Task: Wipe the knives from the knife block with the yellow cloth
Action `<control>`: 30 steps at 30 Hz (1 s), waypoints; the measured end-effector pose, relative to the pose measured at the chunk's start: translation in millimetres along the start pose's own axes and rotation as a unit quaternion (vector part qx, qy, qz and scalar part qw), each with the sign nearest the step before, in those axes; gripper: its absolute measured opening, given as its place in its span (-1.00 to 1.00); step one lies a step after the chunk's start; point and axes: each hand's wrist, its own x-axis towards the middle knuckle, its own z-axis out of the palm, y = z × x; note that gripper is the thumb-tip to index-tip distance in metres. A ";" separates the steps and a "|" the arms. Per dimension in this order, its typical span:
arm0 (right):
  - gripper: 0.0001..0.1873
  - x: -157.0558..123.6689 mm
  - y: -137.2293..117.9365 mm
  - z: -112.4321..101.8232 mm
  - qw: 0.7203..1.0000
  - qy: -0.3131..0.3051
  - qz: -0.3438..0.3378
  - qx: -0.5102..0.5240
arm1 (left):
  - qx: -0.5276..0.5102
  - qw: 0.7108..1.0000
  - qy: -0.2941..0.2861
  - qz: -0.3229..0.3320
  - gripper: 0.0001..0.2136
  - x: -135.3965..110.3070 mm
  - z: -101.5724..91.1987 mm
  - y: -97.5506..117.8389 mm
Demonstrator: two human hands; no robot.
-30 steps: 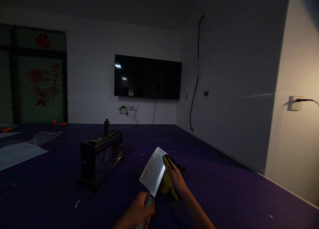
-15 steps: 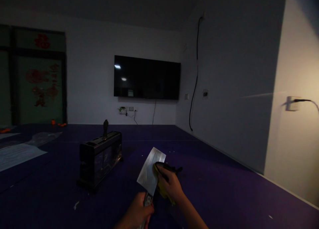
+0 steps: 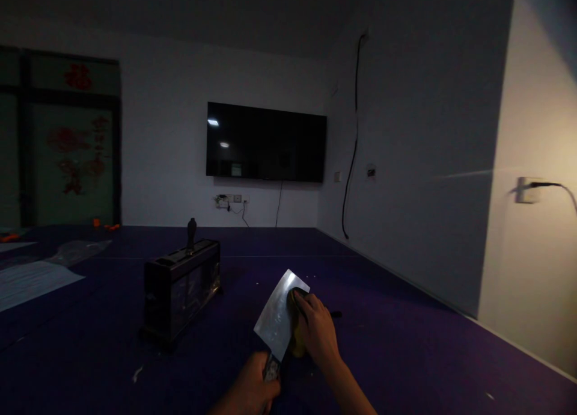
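Note:
My left hand (image 3: 258,382) is closed around the handle of a cleaver (image 3: 276,319), whose broad metal blade tilts up and away to the right. My right hand (image 3: 318,329) is closed on a yellow and dark cloth (image 3: 298,341). It presses the cloth against the right part of the blade, near the upper corner, which catches the light. Much of the cloth is hidden behind my fingers. Just past my right hand, the end of a dark object (image 3: 336,314) shows on the purple surface (image 3: 396,355); the rest of it is covered.
A black knife block (image 3: 183,288) with one dark handle sticking out stands to the left. Beyond it lie white paper (image 3: 38,281) and clear plastic (image 3: 83,251). Orange bits (image 3: 96,222) are at the far left edge. A television (image 3: 265,141) hangs on the back wall.
The cleaver has shifted slightly right and its blade shines more near the tip. My right hand, with the cloth, has moved a little to the right, and less of the cloth shows.

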 end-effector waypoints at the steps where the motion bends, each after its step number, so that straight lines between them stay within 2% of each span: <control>1: -0.52 0.4 2.6 0.2 1.000 0.005 0.015 -0.004 | 0.011 1.000 -0.006 0.005 -0.86 -0.2 -0.8 0.1; 5: -0.51 0.5 10.6 0.9 0.997 0.041 0.065 -0.005 | 0.030 0.999 -0.010 0.031 -0.84 2.8 -3.5 -5.6; 8: -0.50 0.1 11.8 0.1 0.997 0.039 0.063 0.018 | 0.033 0.999 0.000 0.040 -0.82 4.0 -4.2 -8.2; 15: -0.47 -2.1 -1.9 -3.3 0.998 -0.033 0.030 0.043 | 0.024 1.000 0.012 0.006 -0.81 -2.4 -1.4 3.0; 23: -0.46 -8.5 -26.0 0.4 0.989 -0.139 -0.039 0.042 | -0.071 0.997 0.021 -0.005 -0.79 5.7 2.6 -11.9; 27: -0.49 -12.0 -34.5 0.7 0.983 -0.163 -0.068 0.057 | -0.099 0.994 0.033 0.023 -0.89 5.8 4.5 -8.5; 30: -0.59 -14.7 -41.8 0.1 0.978 -0.176 -0.099 0.059 | -0.104 0.994 0.020 0.032 -0.94 6.8 5.2 -6.4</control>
